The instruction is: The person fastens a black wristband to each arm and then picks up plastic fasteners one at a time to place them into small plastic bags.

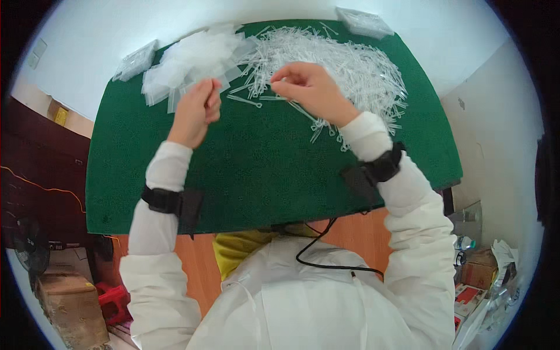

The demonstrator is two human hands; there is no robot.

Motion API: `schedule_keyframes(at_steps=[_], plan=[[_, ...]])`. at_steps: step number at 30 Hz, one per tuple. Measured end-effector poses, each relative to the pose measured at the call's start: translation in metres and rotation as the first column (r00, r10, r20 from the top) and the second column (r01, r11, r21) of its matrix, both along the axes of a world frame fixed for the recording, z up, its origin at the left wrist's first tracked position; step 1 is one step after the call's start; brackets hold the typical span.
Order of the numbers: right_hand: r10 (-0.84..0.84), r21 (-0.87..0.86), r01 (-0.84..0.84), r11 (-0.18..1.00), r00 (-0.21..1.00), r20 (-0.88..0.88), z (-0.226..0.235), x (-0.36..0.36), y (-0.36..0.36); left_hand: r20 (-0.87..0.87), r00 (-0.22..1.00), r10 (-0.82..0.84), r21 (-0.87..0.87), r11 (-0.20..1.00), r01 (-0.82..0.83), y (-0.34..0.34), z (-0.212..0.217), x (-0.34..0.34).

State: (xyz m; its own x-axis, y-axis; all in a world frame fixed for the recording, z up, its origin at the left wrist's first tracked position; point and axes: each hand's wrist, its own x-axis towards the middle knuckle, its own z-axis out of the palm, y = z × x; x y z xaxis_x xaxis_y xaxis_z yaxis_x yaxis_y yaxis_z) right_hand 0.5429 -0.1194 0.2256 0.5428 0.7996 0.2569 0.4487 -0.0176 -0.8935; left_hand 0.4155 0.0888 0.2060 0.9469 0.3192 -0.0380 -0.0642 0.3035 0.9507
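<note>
My left hand (198, 114) is closed above the green tabletop, at the near edge of a heap of clear flat plastic bags (195, 52). Its thumb and fingers are pinched together, and whatever lies in them is too small or hidden to name. My right hand (312, 90) hovers at the near left side of a large heap of clear plastic sticks with looped ends (367, 73). Its fingers are curled in toward the thumb, and I cannot make out anything between the tips. One loose looped stick (245, 101) lies on the table between both hands.
The green-covered table (262, 175) has a filled clear packet (137, 61) at its far left and another packet (366, 23) at its far right. A black cable (338, 265) runs across my lap. Cardboard boxes (73, 309) stand on the floor at left.
</note>
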Motion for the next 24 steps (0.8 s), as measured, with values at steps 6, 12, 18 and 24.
schedule_keyframes(at_steps=[6, 12, 18, 24], plan=[[0.094, 0.107, -0.068, 0.992, 0.963, -0.254, -0.028, -0.006, 0.048, -0.068, 0.99, 0.126, -0.166, 0.977, -0.136, 0.013, -0.049, -0.009], [0.081, 0.127, -0.043, 0.991, 0.947, -0.312, -0.014, -0.027, 0.064, 0.008, 0.96, 0.28, -0.142, 0.951, -0.276, 0.019, -0.035, -0.02], [0.01, 0.133, 0.099, 0.986, 0.766, -0.643, -0.028, -0.024, 0.073, 0.025, 0.97, 0.241, -0.136, 0.962, -0.236, 0.009, -0.03, -0.021], [-0.06, 0.11, 0.188, 0.976, 0.717, -0.694, -0.062, -0.036, 0.093, 0.077, 0.981, 0.18, -0.273, 0.95, -0.153, 0.011, -0.04, -0.019]])
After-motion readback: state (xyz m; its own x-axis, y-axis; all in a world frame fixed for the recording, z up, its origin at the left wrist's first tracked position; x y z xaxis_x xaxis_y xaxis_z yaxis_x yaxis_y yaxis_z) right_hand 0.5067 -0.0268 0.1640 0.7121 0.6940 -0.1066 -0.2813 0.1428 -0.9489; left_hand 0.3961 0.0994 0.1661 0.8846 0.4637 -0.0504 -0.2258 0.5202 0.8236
